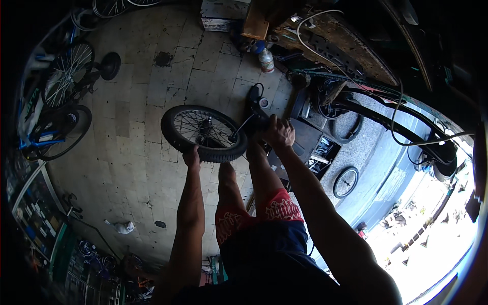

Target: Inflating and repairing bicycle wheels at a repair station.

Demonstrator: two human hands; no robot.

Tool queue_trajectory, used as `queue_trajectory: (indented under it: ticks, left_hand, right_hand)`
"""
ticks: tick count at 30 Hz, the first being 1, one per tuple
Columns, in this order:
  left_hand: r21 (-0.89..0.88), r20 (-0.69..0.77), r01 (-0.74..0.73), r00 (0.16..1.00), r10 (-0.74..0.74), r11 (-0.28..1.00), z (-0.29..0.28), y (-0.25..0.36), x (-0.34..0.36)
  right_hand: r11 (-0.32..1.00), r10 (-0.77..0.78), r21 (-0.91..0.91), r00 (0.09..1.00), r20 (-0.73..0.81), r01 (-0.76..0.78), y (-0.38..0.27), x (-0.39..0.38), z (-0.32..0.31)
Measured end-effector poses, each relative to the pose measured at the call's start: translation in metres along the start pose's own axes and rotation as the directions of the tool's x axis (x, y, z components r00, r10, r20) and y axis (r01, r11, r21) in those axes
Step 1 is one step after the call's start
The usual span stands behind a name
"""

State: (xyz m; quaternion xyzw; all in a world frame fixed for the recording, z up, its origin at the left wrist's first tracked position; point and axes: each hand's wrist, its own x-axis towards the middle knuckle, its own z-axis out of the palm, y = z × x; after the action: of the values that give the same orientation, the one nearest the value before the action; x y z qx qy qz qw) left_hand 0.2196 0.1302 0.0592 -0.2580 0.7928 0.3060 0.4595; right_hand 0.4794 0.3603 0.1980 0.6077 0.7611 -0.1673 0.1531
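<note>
My left hand (192, 156) grips the lower left rim area of a black-tyred spoked bicycle wheel (179, 140), held tilted above the tiled floor (122, 152). To its right, my right hand (279, 131) is closed on a black tool (256, 109) that looks like an air inflator, with a round silver-rimmed piece and a short hose (245, 121) reaching toward the wheel's valve. The hose's exact connection is too small to make out. My bare legs and red shorts show below.
Bicycles (66, 76) line the left wall. A cluttered wooden workbench (345, 51) with cables runs along the upper right, near a white bottle (266, 61). Loose tyres (345, 180) lie on the pavement at the bright entrance. A white cloth-like item (124, 227) lies at lower left.
</note>
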Motion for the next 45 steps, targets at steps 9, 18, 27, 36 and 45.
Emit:
queue_trajectory:
  ticks: [9,18,27,36,45]
  left_hand:
    - [-0.041,0.118,0.174,0.979,-0.168,0.984,-0.058,-0.048,0.037]
    - [-0.017,0.115,0.197,0.974,-0.193,0.980,-0.063,-0.077,0.020]
    - [0.049,0.112,0.192,0.974,-0.196,0.980,-0.056,-0.064,0.009]
    - [0.098,0.102,0.178,0.977,-0.188,0.979,-0.044,-0.041,0.009]
    - [0.126,0.077,0.181,0.978,-0.191,0.975,-0.039,-0.047,0.014]
  right_hand:
    - [0.965,-0.236,-0.095,0.967,0.097,0.245,-0.001,0.008,0.006]
    - [0.833,-0.462,-0.017,0.711,0.530,0.553,0.004,-0.085,-0.222]
    - [0.834,-0.538,0.009,0.808,0.239,0.552,-0.013,-0.059,-0.165]
    - [0.812,-0.547,-0.024,0.775,0.316,0.583,0.005,-0.023,-0.083]
    - [0.834,-0.522,0.014,0.779,0.348,0.552,0.022,0.014,0.015]
